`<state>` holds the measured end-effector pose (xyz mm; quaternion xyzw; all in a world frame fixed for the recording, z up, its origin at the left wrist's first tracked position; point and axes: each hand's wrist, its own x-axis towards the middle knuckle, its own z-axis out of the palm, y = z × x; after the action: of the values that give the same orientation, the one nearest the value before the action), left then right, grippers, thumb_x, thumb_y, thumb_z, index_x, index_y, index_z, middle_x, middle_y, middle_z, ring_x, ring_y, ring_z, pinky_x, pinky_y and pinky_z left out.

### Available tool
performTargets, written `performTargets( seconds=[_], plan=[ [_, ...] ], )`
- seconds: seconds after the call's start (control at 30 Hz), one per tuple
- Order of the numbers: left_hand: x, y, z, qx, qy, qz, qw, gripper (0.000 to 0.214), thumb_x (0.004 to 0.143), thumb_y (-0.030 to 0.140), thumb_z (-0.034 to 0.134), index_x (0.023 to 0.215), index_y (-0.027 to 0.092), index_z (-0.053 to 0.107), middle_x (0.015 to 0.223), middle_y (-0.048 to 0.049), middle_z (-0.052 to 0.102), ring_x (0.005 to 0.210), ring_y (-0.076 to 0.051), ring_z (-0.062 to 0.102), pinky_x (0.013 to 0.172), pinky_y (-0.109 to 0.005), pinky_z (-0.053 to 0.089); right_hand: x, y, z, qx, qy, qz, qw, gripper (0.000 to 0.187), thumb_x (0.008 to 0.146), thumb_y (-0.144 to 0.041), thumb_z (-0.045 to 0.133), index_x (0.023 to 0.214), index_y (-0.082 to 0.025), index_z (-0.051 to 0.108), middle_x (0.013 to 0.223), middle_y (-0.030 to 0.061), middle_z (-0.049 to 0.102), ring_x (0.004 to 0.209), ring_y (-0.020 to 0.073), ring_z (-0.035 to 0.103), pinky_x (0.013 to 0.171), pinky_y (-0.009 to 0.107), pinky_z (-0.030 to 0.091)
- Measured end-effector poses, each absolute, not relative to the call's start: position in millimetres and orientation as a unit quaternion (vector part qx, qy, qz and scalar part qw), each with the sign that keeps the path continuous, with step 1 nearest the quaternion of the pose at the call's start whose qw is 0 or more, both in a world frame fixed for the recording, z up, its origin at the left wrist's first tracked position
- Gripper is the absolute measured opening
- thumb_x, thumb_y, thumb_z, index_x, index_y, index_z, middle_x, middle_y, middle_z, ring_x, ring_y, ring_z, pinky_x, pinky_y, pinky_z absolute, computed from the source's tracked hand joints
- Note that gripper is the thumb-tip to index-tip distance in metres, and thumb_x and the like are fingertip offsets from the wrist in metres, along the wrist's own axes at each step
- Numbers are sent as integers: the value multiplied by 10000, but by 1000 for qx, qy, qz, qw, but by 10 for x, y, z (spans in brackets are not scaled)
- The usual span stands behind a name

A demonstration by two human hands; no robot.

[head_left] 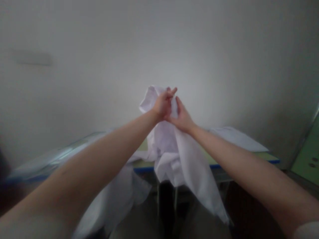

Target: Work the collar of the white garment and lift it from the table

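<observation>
A crumpled white garment [165, 136], perhaps a shirt, hangs in front of me at arm's length, lifted above the table edge. My left hand [163, 104] grips its upper part, one finger sticking out to the right and the others bent. Just to the right and slightly lower, my right hand [183, 118] has the cloth between thumb and fingers. The two hands almost touch. A folded corner of fabric stands up behind my left wrist, and a long sleeve-like piece drops down to the lower right. Blur hides the fingertips' exact hold.
Behind the garment runs a light green table with a blue edge [274, 161]. Flat white cloth [239, 139] lies on its right part. More white fabric [117, 196] hangs low at left. A grey wall [99, 66] stands behind, and a green panel [309, 156] at far right.
</observation>
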<state>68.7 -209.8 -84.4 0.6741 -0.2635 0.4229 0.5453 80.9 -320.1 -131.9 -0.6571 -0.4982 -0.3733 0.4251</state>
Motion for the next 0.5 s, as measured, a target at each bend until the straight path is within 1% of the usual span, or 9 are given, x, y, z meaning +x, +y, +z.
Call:
performTargets(
  seconds=[0.07,0.1,0.17,0.23,0.27,0.33,0.4,0.47,0.5],
  plan=[
    [633,-2071,-882,654,-324,342,592,476,848,482,387,1128,147,576,1067,-70,592,1027,-230,563,840,-371,445,893,-3184,-1261,-677,-483,-367,416,1016,599,-410,708,1415,-199,140,1356,115,383,1254,253,342,1023,366,295],
    [609,-2050,-918,645,-349,301,610,526,822,534,407,1113,135,586,1073,-88,595,1024,-244,560,837,-373,448,946,-3178,-1223,-696,-468,-355,413,995,600,-371,702,1410,-200,149,1289,113,453,1191,250,413,982,361,340],
    [586,-1996,-1012,644,-369,252,621,574,761,591,472,1086,136,604,1104,-111,593,1038,-266,547,835,-381,449,1068,-3169,-1145,-735,-425,-338,405,822,639,-303,644,1360,-189,266,1134,97,558,1036,229,518,890,342,401],
    [606,-1915,-1121,664,-385,232,598,509,700,533,588,1049,165,623,1196,-109,550,1094,-269,514,863,-385,435,1195,-3170,-1069,-769,-372,-346,388,539,664,-247,572,1187,-170,470,1011,82,600,930,211,548,834,322,414],
    [633,-1860,-1178,677,-391,243,573,457,662,469,649,1012,175,635,1239,-101,521,1123,-264,494,883,-384,425,1251,-3178,-1030,-782,-344,-356,378,395,669,-229,540,1058,-164,544,962,78,609,898,206,549,816,313,413],
    [721,-1714,-1303,699,-368,330,516,374,594,329,714,929,179,641,1275,-90,488,1150,-248,470,913,-374,411,1338,-3211,-948,-800,-294,-376,365,204,666,-197,488,840,-161,586,871,74,615,843,199,544,780,296,408],
    [855,-1526,-1461,701,-275,462,468,375,570,239,701,933,190,615,1279,-82,475,1160,-233,458,926,-368,407,1387,-3268,-861,-807,-258,-385,365,165,646,-160,452,757,-163,574,797,66,610,792,188,536,736,274,402],
    [1022,-1332,-1671,679,-154,560,449,519,563,166,654,1069,221,551,1329,-74,423,1198,-222,422,947,-368,393,1408,-3335,-781,-805,-241,-391,376,184,620,-129,431,743,-162,563,771,58,604,768,176,526,702,252,393],
    [1111,-1251,-1793,670,-115,575,456,622,550,131,632,1150,229,501,1358,-77,392,1222,-221,399,962,-369,380,1412,-3365,-747,-801,-237,-391,386,194,614,-125,424,748,-161,560,770,55,602,761,170,523,686,242,389]
  ],
)
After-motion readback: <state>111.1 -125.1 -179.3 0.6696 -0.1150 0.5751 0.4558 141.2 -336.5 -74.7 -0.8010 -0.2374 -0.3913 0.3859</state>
